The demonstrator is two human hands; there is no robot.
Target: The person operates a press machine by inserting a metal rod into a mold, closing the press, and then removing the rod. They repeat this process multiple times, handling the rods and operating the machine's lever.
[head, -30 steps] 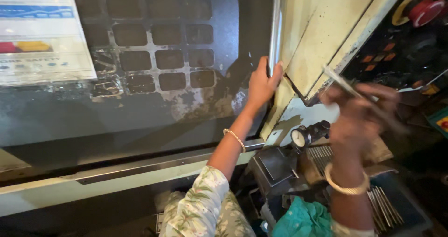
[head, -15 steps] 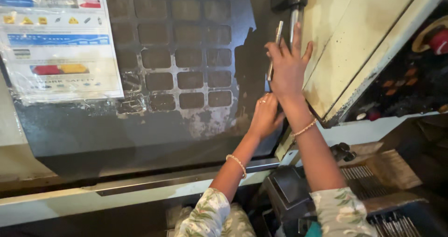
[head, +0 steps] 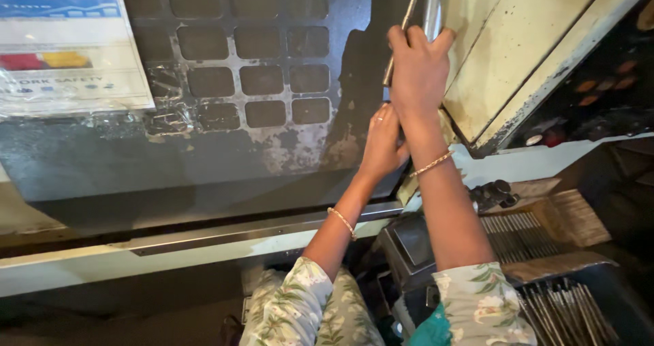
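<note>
Shiny metal rod [head: 399, 41], scuffed door [head: 204, 155]

A big dark machine door [head: 225, 155] fills the view, its grimy window panel [head: 252, 60] set with rows of square cells. A laminated notice sheet [head: 65, 46] is taped at upper left. Cream-painted housing [head: 518, 53] stands at right, scuffed and chipped. Below, trays of thin metal rods [head: 565, 312] sit in dim light.

Slim metal rod [head: 398, 43], upright against door

Two hands [head: 415, 73], two bangles [head: 430, 164], one metal rod [head: 399, 39], one poster [head: 65, 46].
</note>
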